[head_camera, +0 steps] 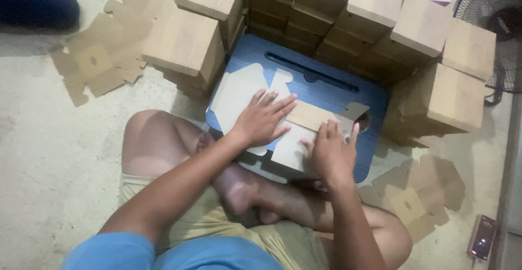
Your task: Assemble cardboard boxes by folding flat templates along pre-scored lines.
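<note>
Pale concrete floor (43, 156), stacked cardboard boxes (348, 9) behind, a standing fan (492, 25) at the right, dim even light.

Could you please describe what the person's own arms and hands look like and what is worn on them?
Both arms are bare from the upper arm down. The left hand and right hand wear no gloves; no rings, watch or bands can be made out. A bright blue short sleeve covers the left shoulder. The right sleeve is out of view.

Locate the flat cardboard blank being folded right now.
Head view, centre: the cardboard blank lies on the blue lap desk, under the left hand and right hand, before stacked boxes.
</note>
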